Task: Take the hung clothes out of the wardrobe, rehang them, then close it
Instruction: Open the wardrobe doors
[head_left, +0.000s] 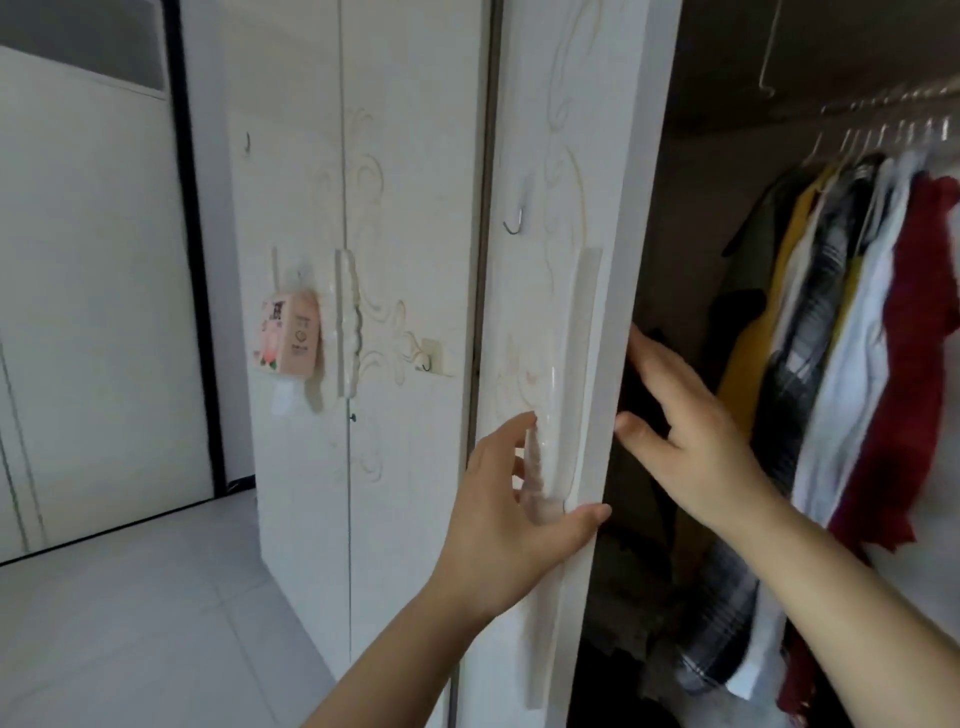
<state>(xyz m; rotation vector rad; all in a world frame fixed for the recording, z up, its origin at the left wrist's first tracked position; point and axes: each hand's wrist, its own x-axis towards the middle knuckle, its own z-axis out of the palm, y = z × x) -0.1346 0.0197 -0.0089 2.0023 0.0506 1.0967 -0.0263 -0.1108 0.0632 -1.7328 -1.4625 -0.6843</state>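
Note:
The white wardrobe door (566, 171) stands partly open, edge toward me. My left hand (506, 512) is at its long white handle (558, 415), with fingers behind the handle and the thumb lying across the door's edge. My right hand (685, 436) reaches past the door's edge into the dark opening, fingers straight and spread, holding nothing. Inside, several garments hang on a rail (893, 104) at the upper right: a yellow one (753, 338), a plaid one (810, 312), a white one (852, 374) and a red one (914, 322).
Two shut wardrobe doors (395, 208) stand to the left, with a pink packet (288, 332) hanging from a hook and small hooks stuck on them. A white tiled floor (130, 623) lies at lower left. A wire hanger (769, 57) hangs above the rail.

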